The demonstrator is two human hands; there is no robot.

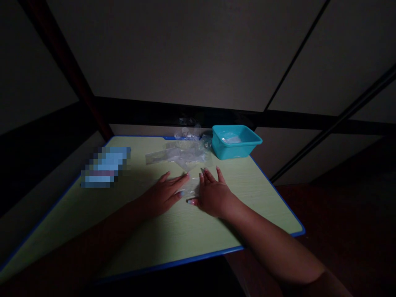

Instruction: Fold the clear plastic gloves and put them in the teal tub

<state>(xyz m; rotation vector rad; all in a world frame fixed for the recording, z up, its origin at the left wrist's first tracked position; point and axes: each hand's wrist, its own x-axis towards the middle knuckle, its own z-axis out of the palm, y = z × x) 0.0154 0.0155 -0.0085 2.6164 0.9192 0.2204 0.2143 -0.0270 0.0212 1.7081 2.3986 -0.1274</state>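
Observation:
My left hand (165,192) lies flat on the pale green table (185,231), fingers stretched out and pointing right. My right hand (212,192) rests beside it, fingers spread and pointing away from me. Between and under the fingertips of both hands lies a small clear plastic bag (192,184), pressed flat on the tabletop. Beyond the hands sits a loose heap of clear plastic bags (185,150).
A turquoise plastic tub (236,141) stands at the table's far right, with something pale inside. A blurred-out blue object (105,167) lies at the left. The table has a blue edge (173,264); dark floor drops off to the right.

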